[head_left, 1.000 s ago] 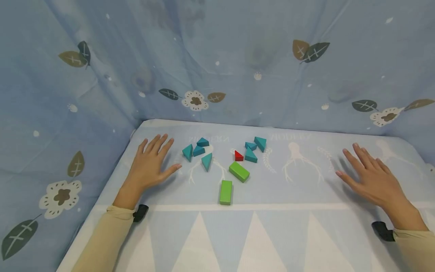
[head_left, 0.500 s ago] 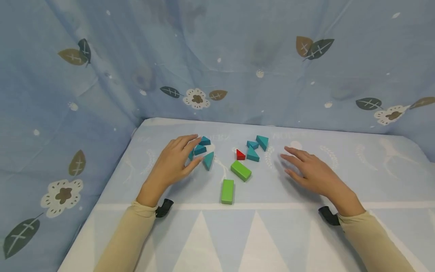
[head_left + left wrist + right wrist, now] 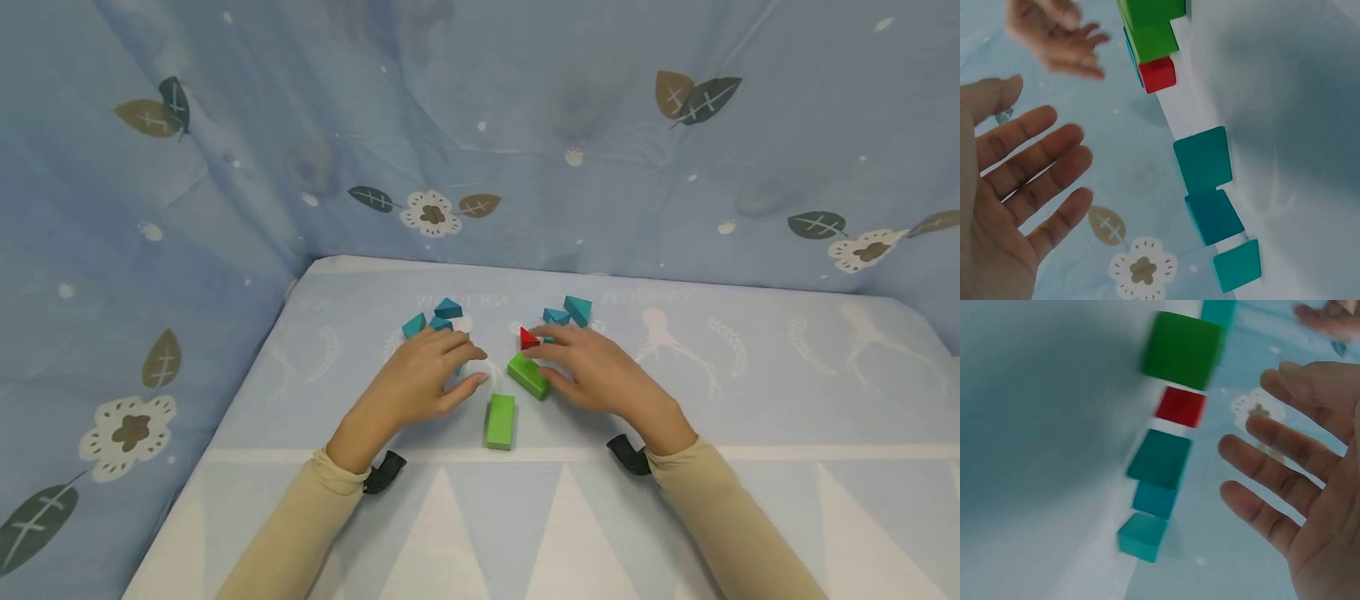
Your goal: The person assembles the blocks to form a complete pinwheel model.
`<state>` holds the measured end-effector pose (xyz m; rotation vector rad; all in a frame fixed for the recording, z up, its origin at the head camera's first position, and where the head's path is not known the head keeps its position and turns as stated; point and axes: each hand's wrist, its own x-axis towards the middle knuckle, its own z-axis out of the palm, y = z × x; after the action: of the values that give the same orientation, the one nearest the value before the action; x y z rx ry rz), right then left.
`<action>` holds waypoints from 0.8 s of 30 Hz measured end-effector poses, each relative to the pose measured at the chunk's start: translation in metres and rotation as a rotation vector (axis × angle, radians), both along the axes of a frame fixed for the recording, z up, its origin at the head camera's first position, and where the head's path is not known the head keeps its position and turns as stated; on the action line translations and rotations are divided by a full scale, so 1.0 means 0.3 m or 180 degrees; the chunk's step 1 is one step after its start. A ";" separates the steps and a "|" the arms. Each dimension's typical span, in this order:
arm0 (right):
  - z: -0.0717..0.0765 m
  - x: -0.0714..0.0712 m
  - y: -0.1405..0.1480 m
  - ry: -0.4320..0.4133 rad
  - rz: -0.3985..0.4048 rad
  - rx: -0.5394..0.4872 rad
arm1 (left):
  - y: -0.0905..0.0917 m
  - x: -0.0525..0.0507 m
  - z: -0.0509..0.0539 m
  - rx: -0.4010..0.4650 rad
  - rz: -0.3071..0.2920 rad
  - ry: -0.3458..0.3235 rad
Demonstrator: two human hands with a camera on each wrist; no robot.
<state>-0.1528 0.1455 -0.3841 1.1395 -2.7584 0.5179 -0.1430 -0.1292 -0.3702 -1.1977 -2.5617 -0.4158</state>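
Note:
My left hand hovers over the left group of teal triangular blocks, fingers relaxed and holding nothing; it partly hides them in the head view. My right hand hangs above the right group of teal triangular blocks, with loosely bent fingers and nothing held. By its fingertips are a small red triangular block and a green rectangular block. A second green rectangular block lies between the hands, nearer the front. Both wrist views show spread fingers apart from the blocks.
A pale blue and white patterned cloth covers the table. Blue fabric with leaves and flowers hangs behind it and along the left side. A black wrist device sits at the left cuff, another black wrist device at the right.
Both hands have moved inward over the blocks, the right one sweeping far left from the table's right side. The blocks have not visibly moved.

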 end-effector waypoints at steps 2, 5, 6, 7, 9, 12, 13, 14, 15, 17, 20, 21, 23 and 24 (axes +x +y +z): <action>0.014 -0.012 -0.010 0.0011 -0.0018 -0.0061 | 0.005 0.004 -0.007 0.0067 -0.0110 -0.0230; 0.019 -0.021 -0.011 0.0012 -0.0048 -0.0130 | 0.010 0.002 -0.022 0.0137 -0.0267 -0.0609; 0.017 -0.022 -0.011 -0.0008 -0.0036 -0.0133 | 0.011 0.001 -0.025 0.0145 -0.0300 -0.0720; 0.014 -0.024 -0.012 -0.0040 -0.0016 -0.0140 | 0.012 0.001 -0.027 0.0135 -0.0332 -0.0800; 0.005 -0.027 -0.016 -0.0116 0.0054 -0.0153 | 0.013 0.001 -0.031 0.0081 -0.0349 -0.0894; -0.002 -0.032 -0.024 -0.0184 0.0174 -0.0170 | 0.014 0.001 -0.032 0.0058 -0.0414 -0.1011; -0.005 -0.034 -0.027 -0.0200 0.0200 -0.0177 | 0.016 0.000 -0.033 0.0051 -0.0445 -0.1057; -0.008 -0.035 -0.029 -0.0213 0.0219 -0.0181 | 0.018 0.000 -0.034 0.0041 -0.0473 -0.1105; -0.011 -0.035 -0.031 -0.0225 0.0220 -0.0177 | 0.020 0.000 -0.036 0.0018 -0.0496 -0.1148; -0.018 -0.036 -0.034 -0.0269 0.0220 -0.0147 | 0.024 0.002 -0.039 -0.0048 -0.0524 -0.1236; -0.026 -0.034 -0.036 -0.0379 0.0231 -0.0055 | 0.029 0.007 -0.045 -0.0175 -0.0515 -0.1334; -0.028 -0.033 -0.035 -0.0430 0.0230 -0.0022 | 0.032 0.009 -0.046 -0.0220 -0.0509 -0.1356; -0.027 -0.031 -0.028 -0.0534 0.0222 0.0001 | 0.038 0.013 -0.047 -0.0277 -0.0509 -0.1371; -0.024 -0.030 -0.022 -0.0579 0.0214 -0.0009 | 0.042 0.014 -0.046 -0.0300 -0.0510 -0.1362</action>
<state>-0.1619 0.1387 -0.3913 1.2465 -2.8770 0.6643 -0.1388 -0.1167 -0.3839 -1.4925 -2.8749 -0.6561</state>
